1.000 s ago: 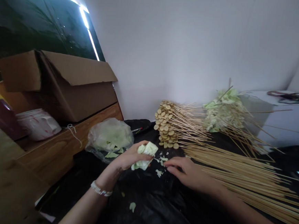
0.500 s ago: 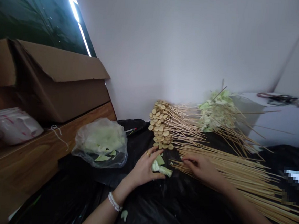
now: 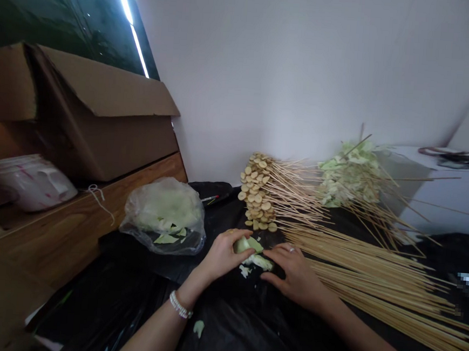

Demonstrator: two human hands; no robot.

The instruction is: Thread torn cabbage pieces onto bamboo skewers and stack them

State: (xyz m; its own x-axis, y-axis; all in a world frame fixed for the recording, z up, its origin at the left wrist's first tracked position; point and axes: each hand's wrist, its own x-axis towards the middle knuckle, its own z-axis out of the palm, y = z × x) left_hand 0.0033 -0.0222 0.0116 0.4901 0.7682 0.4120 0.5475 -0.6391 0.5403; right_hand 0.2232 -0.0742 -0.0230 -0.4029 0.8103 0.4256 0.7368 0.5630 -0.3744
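Pale green cabbage pieces [image 3: 254,244] lie between my two hands on black plastic sheeting [image 3: 230,332]. My left hand [image 3: 225,252] has its fingers and thumb around the left side of a piece. At the right end of the pieces, my right hand [image 3: 294,272] is curved with thumb and fingers apart, fingertips near the leaf edge; whether it touches is unclear. Just beyond my hands is a stack of skewered round slices [image 3: 257,191]. Bare wooden skewers [image 3: 380,279] fan out to the right of my right hand.
A clear bag of cabbage [image 3: 164,213] sits at the left, with a cardboard box [image 3: 111,139] behind it. Skewered cabbage leaves [image 3: 350,174] are piled at the back right. A small leaf scrap [image 3: 198,328] lies near my left wrist.
My right hand has moved left from the skewer ends to the cabbage pieces, and its fingers have spread. My left hand has closed in around a piece. The view has shifted slightly.
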